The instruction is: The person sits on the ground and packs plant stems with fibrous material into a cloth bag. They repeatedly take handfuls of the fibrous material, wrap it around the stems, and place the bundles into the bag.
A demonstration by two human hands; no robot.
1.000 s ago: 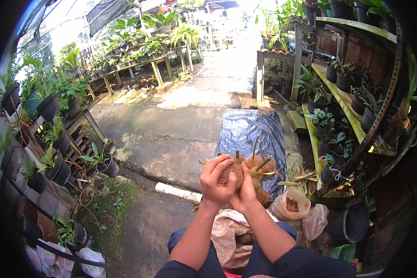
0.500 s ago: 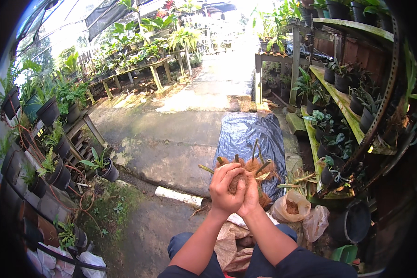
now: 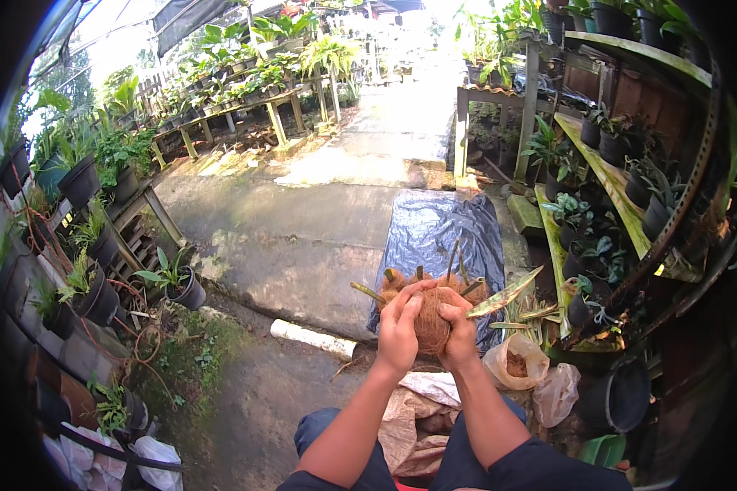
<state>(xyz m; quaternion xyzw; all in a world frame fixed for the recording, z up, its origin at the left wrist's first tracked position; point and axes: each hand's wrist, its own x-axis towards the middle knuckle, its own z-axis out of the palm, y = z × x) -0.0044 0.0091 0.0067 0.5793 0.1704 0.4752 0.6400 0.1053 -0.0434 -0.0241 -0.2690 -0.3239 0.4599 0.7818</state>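
A round ball of brown coconut fibre [image 3: 431, 329] is held between my two hands, above my lap. My left hand [image 3: 398, 326] cups its left side with the fingers curled over the top. From the right, my right hand [image 3: 458, 334] grips it, thumb pressed on the near face. A long mottled green leaf [image 3: 508, 295] sticks out to the right beside my right hand; its base is hidden. Just beyond the hands, more fibre balls [image 3: 395, 282] with short cut green stems rest on a shiny black plastic sheet [image 3: 442, 225], partly covered by my hands.
A woven sack [image 3: 397, 430] lies open between my knees. On the right are a plastic bag of brown fibre [image 3: 516, 364], a clear bag [image 3: 557, 395], a black bucket [image 3: 618, 397] and plant shelves [image 3: 606, 168]. A white pipe [image 3: 313, 338] and potted plants [image 3: 187, 288] stand left.
My hands have come apart from being clasped and turned the fibre ball, showing more of it. The mottled leaf now points out to the right. The view has shifted slightly.
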